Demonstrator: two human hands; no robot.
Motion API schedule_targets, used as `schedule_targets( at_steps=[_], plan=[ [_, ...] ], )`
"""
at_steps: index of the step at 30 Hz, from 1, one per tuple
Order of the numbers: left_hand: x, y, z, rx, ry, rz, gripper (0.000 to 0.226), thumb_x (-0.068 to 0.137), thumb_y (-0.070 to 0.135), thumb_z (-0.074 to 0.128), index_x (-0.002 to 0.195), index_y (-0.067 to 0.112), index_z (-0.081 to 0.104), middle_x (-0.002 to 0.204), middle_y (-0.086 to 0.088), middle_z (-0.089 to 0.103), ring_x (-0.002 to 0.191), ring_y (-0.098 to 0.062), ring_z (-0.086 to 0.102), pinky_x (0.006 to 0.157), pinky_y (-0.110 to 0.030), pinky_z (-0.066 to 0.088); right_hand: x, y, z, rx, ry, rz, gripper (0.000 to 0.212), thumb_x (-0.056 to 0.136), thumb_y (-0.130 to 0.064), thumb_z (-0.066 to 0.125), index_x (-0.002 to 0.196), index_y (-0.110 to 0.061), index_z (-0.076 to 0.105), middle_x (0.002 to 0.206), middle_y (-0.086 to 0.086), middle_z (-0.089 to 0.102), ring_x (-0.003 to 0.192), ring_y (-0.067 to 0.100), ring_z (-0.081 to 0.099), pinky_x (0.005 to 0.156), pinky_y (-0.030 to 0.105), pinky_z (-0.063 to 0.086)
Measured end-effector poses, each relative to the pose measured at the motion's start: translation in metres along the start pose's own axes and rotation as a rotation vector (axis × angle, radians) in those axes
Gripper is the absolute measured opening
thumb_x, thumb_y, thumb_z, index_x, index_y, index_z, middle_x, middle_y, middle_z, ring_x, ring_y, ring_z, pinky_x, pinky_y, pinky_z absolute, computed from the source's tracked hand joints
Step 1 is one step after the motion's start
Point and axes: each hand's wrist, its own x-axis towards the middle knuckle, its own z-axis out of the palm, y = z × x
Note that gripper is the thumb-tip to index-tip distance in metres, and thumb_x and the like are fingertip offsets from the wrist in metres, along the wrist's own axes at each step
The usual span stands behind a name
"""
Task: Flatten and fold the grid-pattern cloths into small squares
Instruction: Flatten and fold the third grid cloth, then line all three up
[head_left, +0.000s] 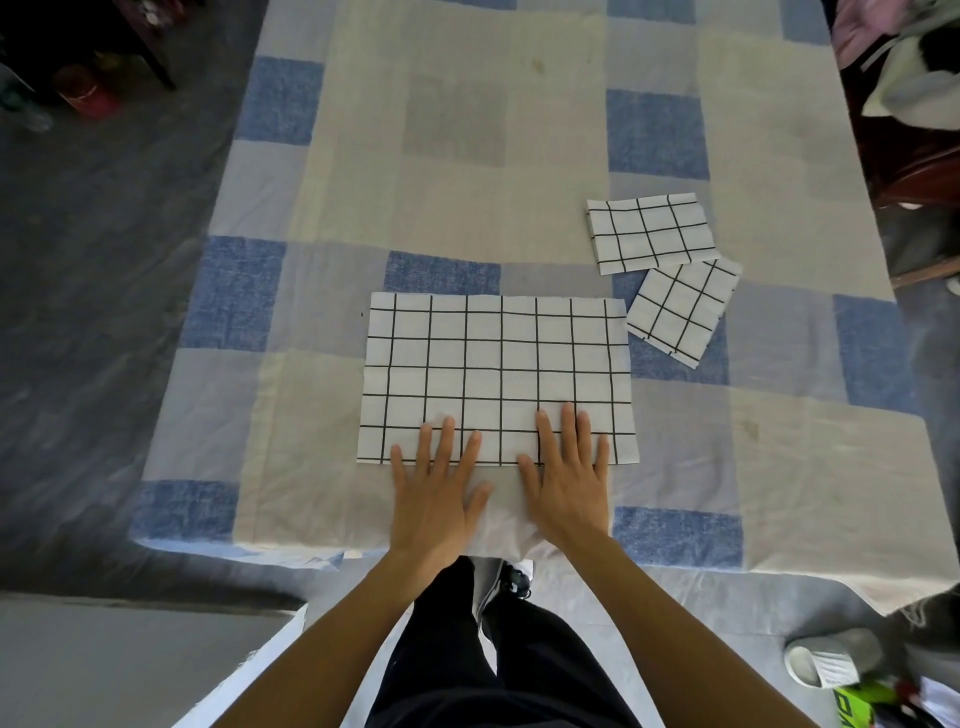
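Note:
A white cloth with a black grid (496, 364) lies flat as a wide rectangle near the front of the table. My left hand (439, 483) and my right hand (566, 475) lie palm down side by side, fingers straight and spread, fingertips pressing on the cloth's near edge. Two smaller folded grid cloths sit to the right: one square (649, 234) farther back and another (683, 309) tilted just in front of it, its corner tucked under the first.
The table wears a blue, grey and cream checked cover (467, 156). Its front edge runs just below my hands. Dark furniture and clothes (909, 62) stand at the far right, a slipper (826, 660) on the floor at lower right, red containers (85, 93) at upper left.

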Motion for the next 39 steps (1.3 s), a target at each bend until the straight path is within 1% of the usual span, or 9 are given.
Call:
schedule_targets(
  at_steps=[5,10,12,17,24,28,31,34,39],
  plan=[
    [0.0,0.0,0.002,0.011,0.005,-0.005,0.065,0.092,0.06,0.023,0.149,0.028,0.019,0.158,-0.01,0.013,0.143,-0.04,0.009,0.107,-0.067,0.01,0.0,-0.006,-0.005,-0.011,0.049,-0.007,0.062,0.096,-0.052,0.017,0.151,-0.022,0.013,0.158,0.013,0.011,0.146,0.028,0.001,0.115,0.05,0.001],
    [0.002,0.0,0.006,0.026,0.029,0.003,0.076,0.087,0.049,0.052,0.149,0.026,0.015,0.157,-0.009,0.006,0.142,-0.042,0.009,0.105,-0.07,0.014,-0.013,-0.046,-0.001,-0.03,-0.012,-0.365,0.057,0.102,-0.048,0.014,0.15,-0.018,0.015,0.158,0.013,0.011,0.146,0.03,0.004,0.113,0.045,0.007],
    [0.001,0.0,0.005,0.051,0.021,0.013,0.081,0.085,0.05,0.055,0.149,0.027,0.012,0.158,-0.012,0.006,0.142,-0.044,0.007,0.105,-0.07,0.012,-0.015,-0.046,0.006,-0.021,-0.056,-0.314,0.06,0.1,-0.054,0.01,0.151,-0.02,0.011,0.159,0.011,0.01,0.147,0.027,0.001,0.114,0.043,0.006],
    [-0.001,-0.001,0.0,0.044,0.033,-0.035,0.067,0.091,0.063,0.027,0.149,0.03,0.019,0.155,-0.022,0.012,0.14,-0.05,0.007,0.107,-0.065,0.01,-0.025,0.011,0.003,-0.063,-0.061,-0.091,0.064,0.097,-0.059,0.007,0.152,-0.026,-0.003,0.159,0.006,-0.01,0.145,0.022,-0.014,0.116,0.039,-0.005],
    [-0.004,-0.012,-0.004,0.014,0.044,-0.1,0.069,0.089,0.068,0.017,0.148,0.032,0.022,0.151,-0.03,0.015,0.136,-0.053,0.018,0.107,-0.065,0.017,-0.04,0.054,-0.014,-0.068,-0.129,0.059,0.066,0.095,-0.059,0.006,0.15,-0.026,-0.01,0.159,0.009,-0.01,0.144,0.024,-0.017,0.118,0.041,-0.008],
    [-0.004,-0.012,-0.002,0.013,0.036,-0.094,0.069,0.09,0.068,0.014,0.149,0.034,0.017,0.153,-0.029,0.012,0.136,-0.054,0.015,0.106,-0.066,0.017,-0.043,0.017,-0.018,-0.068,-0.037,-0.183,0.064,0.096,-0.048,0.025,0.15,-0.018,0.014,0.156,0.012,0.014,0.145,0.031,0.008,0.114,0.048,0.007],
    [-0.005,-0.014,0.0,0.056,0.053,-0.066,0.073,0.088,0.066,0.032,0.15,0.032,0.016,0.153,-0.03,0.008,0.137,-0.054,0.012,0.105,-0.067,0.017,-0.037,-0.032,-0.013,0.01,-0.125,-0.374,0.065,0.098,-0.053,0.002,0.151,-0.016,0.009,0.158,0.01,0.009,0.145,0.029,-0.003,0.118,0.048,-0.001],
    [-0.007,-0.015,-0.001,0.077,0.049,-0.038,0.075,0.087,0.058,0.041,0.151,0.029,0.013,0.153,-0.03,0.004,0.138,-0.053,0.008,0.106,-0.067,0.017,-0.034,-0.058,-0.002,0.022,-0.184,-0.355,0.071,0.092,-0.06,-0.009,0.149,-0.018,-0.002,0.158,0.006,-0.001,0.145,0.024,-0.011,0.118,0.044,-0.008],
    [-0.008,-0.019,-0.008,0.04,-0.008,-0.129,0.084,0.085,0.068,0.024,0.148,0.012,0.025,0.148,-0.036,0.016,0.137,-0.05,0.018,0.108,-0.059,0.023,-0.039,-0.014,0.007,-0.068,-0.069,-0.232,0.064,0.097,-0.053,0.021,0.15,-0.018,0.02,0.157,0.009,0.013,0.145,0.024,0.009,0.115,0.039,0.004]
  ],
)
